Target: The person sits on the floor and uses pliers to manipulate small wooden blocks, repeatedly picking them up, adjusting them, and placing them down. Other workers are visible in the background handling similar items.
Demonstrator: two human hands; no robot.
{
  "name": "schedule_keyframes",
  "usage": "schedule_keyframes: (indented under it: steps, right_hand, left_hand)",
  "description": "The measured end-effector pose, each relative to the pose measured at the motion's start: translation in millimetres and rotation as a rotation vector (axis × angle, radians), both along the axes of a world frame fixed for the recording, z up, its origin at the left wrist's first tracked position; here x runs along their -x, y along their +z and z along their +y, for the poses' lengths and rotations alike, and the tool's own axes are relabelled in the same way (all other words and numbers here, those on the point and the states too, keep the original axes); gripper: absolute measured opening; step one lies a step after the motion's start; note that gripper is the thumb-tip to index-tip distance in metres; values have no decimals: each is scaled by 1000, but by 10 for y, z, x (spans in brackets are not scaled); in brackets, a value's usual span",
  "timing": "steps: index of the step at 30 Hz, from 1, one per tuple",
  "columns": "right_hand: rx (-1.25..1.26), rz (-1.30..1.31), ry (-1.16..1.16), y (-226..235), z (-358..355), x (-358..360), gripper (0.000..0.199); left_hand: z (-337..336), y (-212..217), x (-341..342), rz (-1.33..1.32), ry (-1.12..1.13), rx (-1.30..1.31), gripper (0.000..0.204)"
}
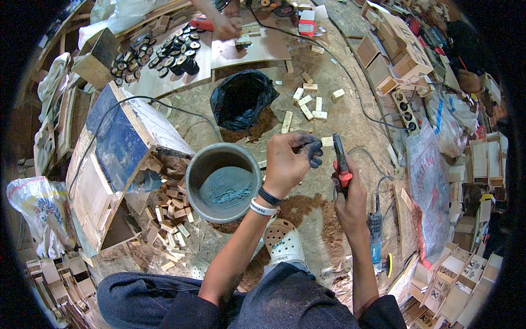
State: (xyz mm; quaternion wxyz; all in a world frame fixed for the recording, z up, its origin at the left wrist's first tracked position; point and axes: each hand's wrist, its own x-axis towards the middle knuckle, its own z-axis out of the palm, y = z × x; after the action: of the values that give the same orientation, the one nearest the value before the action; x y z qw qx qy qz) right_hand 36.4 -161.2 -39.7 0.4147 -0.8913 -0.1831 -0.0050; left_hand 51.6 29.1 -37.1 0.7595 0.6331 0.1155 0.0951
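In my right hand (352,200), held upright, is a pair of pliers (343,170) with red and black grips, its dark head pointing away from me. My left hand (290,162) is just left of the pliers, with its darkened fingertips curled together; whatever lies between them is too small to make out. Below and left of that hand stands a grey bucket (192,192) with several thin blue-green wire pieces (233,193) on its bottom. Small light wooden blocks (307,111) lie scattered on the floor beyond my hands.
A black plastic bag (241,101) stands open ahead. Near the top, another person's hand (223,26) works over a board beside dark round discs (175,55). A wooden box (118,159) and piled blocks (170,214) lie left; a blue power tool (376,236) and cords lie right.
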Motion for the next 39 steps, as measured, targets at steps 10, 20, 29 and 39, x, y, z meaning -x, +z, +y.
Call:
schedule_keyframes:
  steps: [10,20,29,39]
  right_hand:
    - [-8,-31,18,-12,12,-29,62]
    - [-73,0,-21,-40,69,-34,61]
    - [-61,-34,-48,-57,70,-38,67]
    - [14,-56,-52,-246,76,-172,61]
  left_hand:
    - [22,-19,-13,6,-51,-14,10]
    - [-23,86,-11,-5,35,-25,7]
    - [-71,158,27,-18,89,-98,7]
    - [-121,20,-2,-14,89,-124,7]
